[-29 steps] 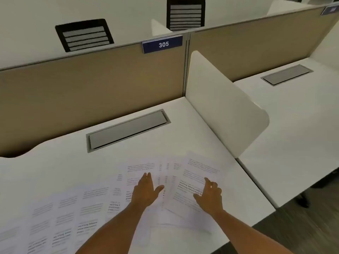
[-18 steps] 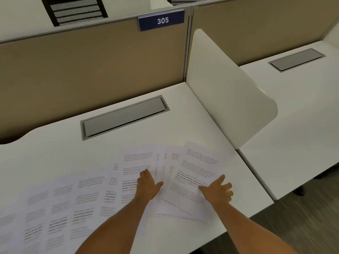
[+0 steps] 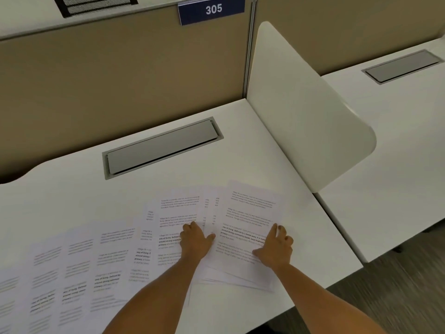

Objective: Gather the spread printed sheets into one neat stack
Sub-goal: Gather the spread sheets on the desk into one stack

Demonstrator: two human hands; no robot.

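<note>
The printed sheets (image 3: pixel 168 237) look thin, limp and slippery on the counter (image 3: pixel 72 189); left hand (image 3: pixel 196 242) presses flat, right hand (image 3: pixel 274 249) fingers loosely spread, seemingly at the edge.

Two bare forearms enter from the lower edge, with no sleeve, watch or ring visible on the left hand (image 3: pixel 195 242) or the right hand (image 3: pixel 274 249).

White desk (image 3: pixel 72 201) with grey cable hatch (image 3: pixel 161 147), curved divider (image 3: pixel 305 112), sign 305 (image 3: pixel 212 9)
</note>
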